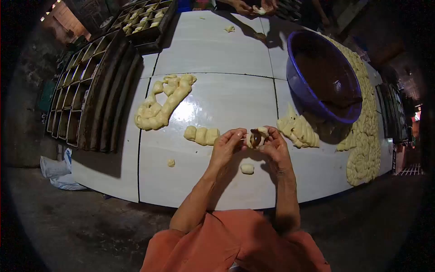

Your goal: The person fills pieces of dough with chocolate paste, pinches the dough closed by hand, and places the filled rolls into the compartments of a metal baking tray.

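Note:
Between my two hands is a small piece of pale dough (250, 141) with dark brown filling (256, 138) on it. My left hand (227, 146) pinches its left side, and my right hand (276, 147) grips its right side with curled fingers. Just below them, a small rounded dough piece (247, 169) lies on the white table (213, 99). A short row of dough pieces (202, 135) sits to the left of my left hand. Beyond my right hand lies a cluster of dough strips (297, 130).
A purple basin (294, 75) of brown filling stands at the right, beside many dough pieces (364, 156). Thick dough (158, 111) lies left of centre. Stacked metal moulds (74, 90) line the left edge, with a filled tray (142, 20) behind. Across the table, a person's hands (242, 7) hold dough.

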### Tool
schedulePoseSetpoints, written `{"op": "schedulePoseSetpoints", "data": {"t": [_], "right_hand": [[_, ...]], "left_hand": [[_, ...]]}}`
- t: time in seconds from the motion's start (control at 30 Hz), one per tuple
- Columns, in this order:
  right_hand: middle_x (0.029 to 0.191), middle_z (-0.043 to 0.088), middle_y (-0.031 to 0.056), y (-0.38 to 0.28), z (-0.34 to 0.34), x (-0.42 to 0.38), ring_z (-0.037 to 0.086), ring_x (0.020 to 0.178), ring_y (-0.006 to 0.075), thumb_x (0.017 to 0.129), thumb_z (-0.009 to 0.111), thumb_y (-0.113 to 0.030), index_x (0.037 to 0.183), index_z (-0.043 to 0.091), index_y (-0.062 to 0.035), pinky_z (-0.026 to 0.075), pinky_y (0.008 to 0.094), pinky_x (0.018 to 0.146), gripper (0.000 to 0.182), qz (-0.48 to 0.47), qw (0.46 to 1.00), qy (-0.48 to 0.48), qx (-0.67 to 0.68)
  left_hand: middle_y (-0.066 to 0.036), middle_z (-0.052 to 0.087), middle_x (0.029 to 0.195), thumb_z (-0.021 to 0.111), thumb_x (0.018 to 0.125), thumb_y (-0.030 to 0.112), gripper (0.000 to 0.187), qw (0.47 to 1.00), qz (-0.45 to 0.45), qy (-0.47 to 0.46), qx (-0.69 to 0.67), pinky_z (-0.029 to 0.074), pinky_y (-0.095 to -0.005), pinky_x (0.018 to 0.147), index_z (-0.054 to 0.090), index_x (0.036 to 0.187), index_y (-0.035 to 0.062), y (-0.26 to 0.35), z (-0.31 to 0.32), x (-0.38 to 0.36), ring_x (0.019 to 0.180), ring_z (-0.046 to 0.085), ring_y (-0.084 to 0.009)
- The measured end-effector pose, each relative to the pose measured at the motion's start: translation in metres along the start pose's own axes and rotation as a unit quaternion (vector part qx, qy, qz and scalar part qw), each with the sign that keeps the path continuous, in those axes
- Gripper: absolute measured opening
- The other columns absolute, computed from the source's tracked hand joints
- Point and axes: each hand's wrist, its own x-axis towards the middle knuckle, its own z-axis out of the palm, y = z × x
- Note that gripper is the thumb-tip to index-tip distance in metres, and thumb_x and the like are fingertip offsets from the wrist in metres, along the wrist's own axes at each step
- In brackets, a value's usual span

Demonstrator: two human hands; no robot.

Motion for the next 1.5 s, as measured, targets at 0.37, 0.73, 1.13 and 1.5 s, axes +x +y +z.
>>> {"op": "schedulePoseSetpoints", "data": {"t": [0.37,0.73,1.13,1.5], "right_hand": [[0.116,0.06,0.01,0.018,-0.003,-0.001,0.06,0.109,0.0187,0.078,0.06,0.004,0.131,0.047,-0.0027,0.048,0.031,0.097,0.054,0.024,1.0,0.011,-0.003],[0.11,0.059,0.0103,0.04,0.028,-0.005,0.06,0.105,0.0218,0.088,0.07,-0.007,0.123,0.065,-0.0081,0.054,0.0345,0.08,0.036,-0.224,0.867,0.095,-0.434],[0.104,0.065,0.0054,0.034,0.012,-0.015,0.061,0.09,0.0102,0.094,0.066,-0.015,0.121,0.064,-0.0021,0.051,0.0227,0.076,0.03,0.049,0.997,0.017,-0.063],[0.116,0.056,0.0134,0.045,0.015,-0.013,0.06,0.099,0.0193,0.093,0.067,-0.014,0.11,0.062,-0.0029,0.052,0.0332,0.086,0.021,-0.315,0.904,0.059,-0.283]], "left_hand": [[-0.004,0.069,0.094,0.07,0.091,0.018,0.024,0.998,0.003,-0.015,0.053,0.051,-0.0238,0.078,0.068,0.108,0.0009,0.01,-0.033,-0.004,0.083,0.062,-0.0103],[-0.01,0.07,0.112,0.07,0.091,0.017,0.034,0.966,0.118,-0.02,0.231,0.051,-0.0281,0.089,0.067,0.121,0.0002,0.026,-0.007,-0.019,0.102,0.065,-0.0161],[-0.007,0.07,0.098,0.071,0.091,0.031,0.042,0.97,-0.04,-0.047,0.237,0.055,-0.0274,0.074,0.067,0.118,0.0,0.04,-0.003,-0.006,0.088,0.066,-0.0125],[-0.007,0.07,0.103,0.065,0.095,0.018,0.028,0.965,0.012,-0.138,0.221,0.058,-0.0259,0.072,0.067,0.118,0.0031,0.037,0.002,-0.024,0.088,0.066,-0.0115]]}}
